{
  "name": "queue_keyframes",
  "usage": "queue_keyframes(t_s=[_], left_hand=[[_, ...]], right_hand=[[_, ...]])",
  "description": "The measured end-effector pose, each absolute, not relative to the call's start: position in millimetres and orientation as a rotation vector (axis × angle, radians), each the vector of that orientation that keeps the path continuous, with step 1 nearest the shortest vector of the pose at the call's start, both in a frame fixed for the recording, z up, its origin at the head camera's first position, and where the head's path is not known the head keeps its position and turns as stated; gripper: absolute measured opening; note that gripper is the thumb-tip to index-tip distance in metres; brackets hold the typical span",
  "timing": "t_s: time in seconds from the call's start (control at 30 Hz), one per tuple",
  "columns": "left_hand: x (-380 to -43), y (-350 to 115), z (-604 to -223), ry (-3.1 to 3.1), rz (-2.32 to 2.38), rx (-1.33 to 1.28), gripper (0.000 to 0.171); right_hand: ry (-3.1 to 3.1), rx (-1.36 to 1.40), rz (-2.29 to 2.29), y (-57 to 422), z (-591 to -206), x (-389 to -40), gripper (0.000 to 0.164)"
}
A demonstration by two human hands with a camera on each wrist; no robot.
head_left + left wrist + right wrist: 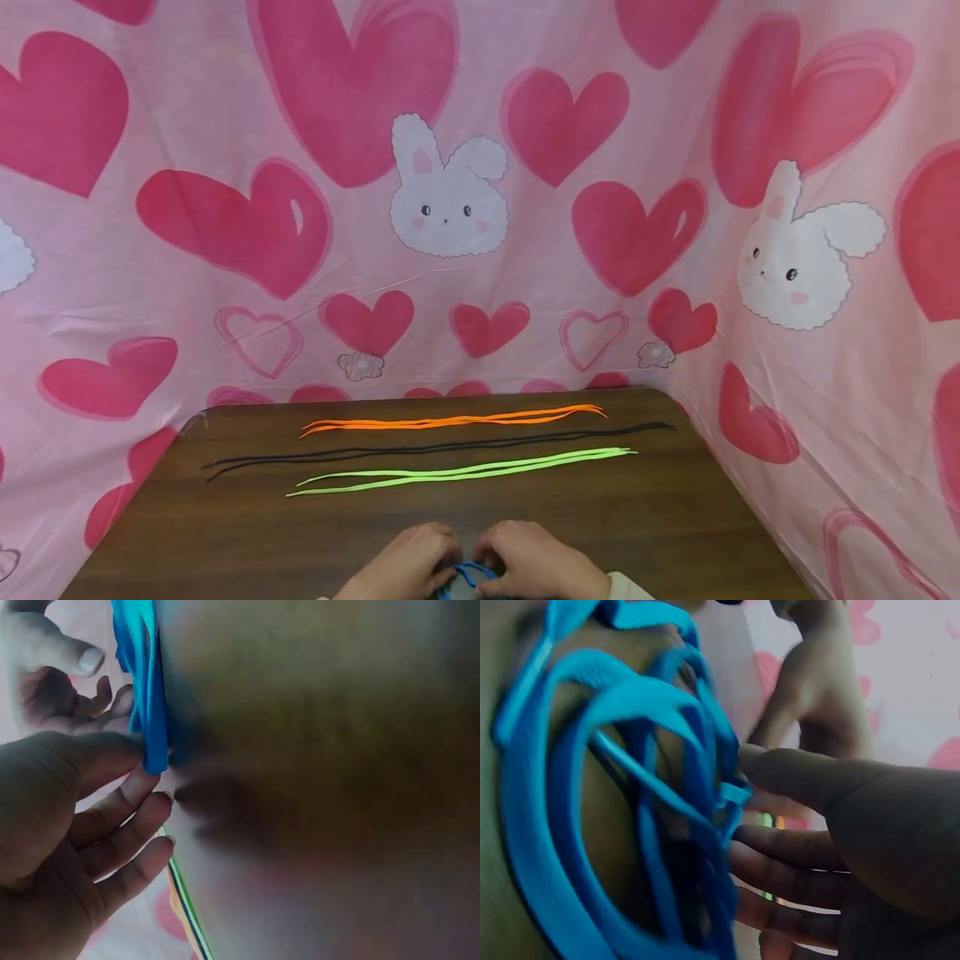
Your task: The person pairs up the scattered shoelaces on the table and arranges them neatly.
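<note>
A flat blue shoelace (pixel 468 570) lies in loose loops on the table's near side, between my two hands. My left hand (pixel 412 560) pinches a folded part of the blue shoelace (pixel 154 712) between thumb and forefinger; its other fingers spread below. My right hand (pixel 543 562) is at the right side of the loops. In the right wrist view, its thumb (pixel 795 774) and fingers touch the edge of the blue shoelace (pixel 570 757). The left wrist view shows a gap between the right hand's thumb (pixel 79 656) and its fingers.
Farther back on the brown table (pixel 247 533), pairs of shoelaces lie stretched left to right: bright green (pixel 465 472), black (pixel 435 448) and orange (pixel 450 421). A pink cloth (pixel 525 275) with hearts and rabbits hangs behind and beside the table.
</note>
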State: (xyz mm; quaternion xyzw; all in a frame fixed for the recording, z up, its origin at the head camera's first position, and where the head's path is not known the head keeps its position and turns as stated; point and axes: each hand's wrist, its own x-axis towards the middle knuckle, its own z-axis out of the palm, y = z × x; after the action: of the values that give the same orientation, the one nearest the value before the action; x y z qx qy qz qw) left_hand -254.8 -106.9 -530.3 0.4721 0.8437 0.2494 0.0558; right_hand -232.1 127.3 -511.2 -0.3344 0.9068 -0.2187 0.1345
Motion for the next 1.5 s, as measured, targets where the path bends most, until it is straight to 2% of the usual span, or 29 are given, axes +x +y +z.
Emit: queue_keyframes(t_s=[0.23, 0.5, 0.73, 0.8, 0.9, 1.03, 1.13, 1.37, 1.5], left_hand=[[-248.2, -105.4, -534.6, 2.592, 0.777, 1.383, 0.015], [-243.8, -105.9, -531.4, 2.574, 0.788, 1.291, 0.011], [-256.8, -118.9, -560.1, 2.485, 0.992, 1.308, 0.01], [-254.0, -121.5, -553.3, 2.474, 1.056, 1.277, 0.012], [-239.2, -121.7, -518.6, 2.509, 1.09, 1.314, 0.013], [-226.4, -122.6, -486.7, 2.602, 1.068, 1.348, 0.008], [-223.9, -125.8, -483.0, 2.652, 1.079, 1.341, 0.004], [-221.6, -131.8, -488.0, 2.776, 1.115, 1.387, 0.01], [-220.3, -134.3, -490.5, 2.892, 1.115, 1.444, 0.018]], right_hand=[[2.652, -0.943, -0.666, 110.4, -524.8, -220.8, 0.006], [2.546, -0.904, -0.707, 108.8, -526.7, -215.8, 0.021], [2.581, -0.989, -0.623, 111.1, -520.6, -213.1, 0.013], [2.587, -1.019, -0.669, 110.8, -514.3, -210.4, 0.013], [2.626, -1.088, -0.775, 110.8, -502.5, -206.4, 0.013], [2.676, -1.128, -0.955, 115.4, -491.1, -204.3, 0.01], [2.701, -1.113, -1.058, 119.9, -485.7, -203.7, 0.009], [2.682, -1.124, -1.129, 124.8, -477.9, -200.7, 0.004], [2.695, -1.17, -1.132, 128.4, -479.1, -198.0, 0.01]])
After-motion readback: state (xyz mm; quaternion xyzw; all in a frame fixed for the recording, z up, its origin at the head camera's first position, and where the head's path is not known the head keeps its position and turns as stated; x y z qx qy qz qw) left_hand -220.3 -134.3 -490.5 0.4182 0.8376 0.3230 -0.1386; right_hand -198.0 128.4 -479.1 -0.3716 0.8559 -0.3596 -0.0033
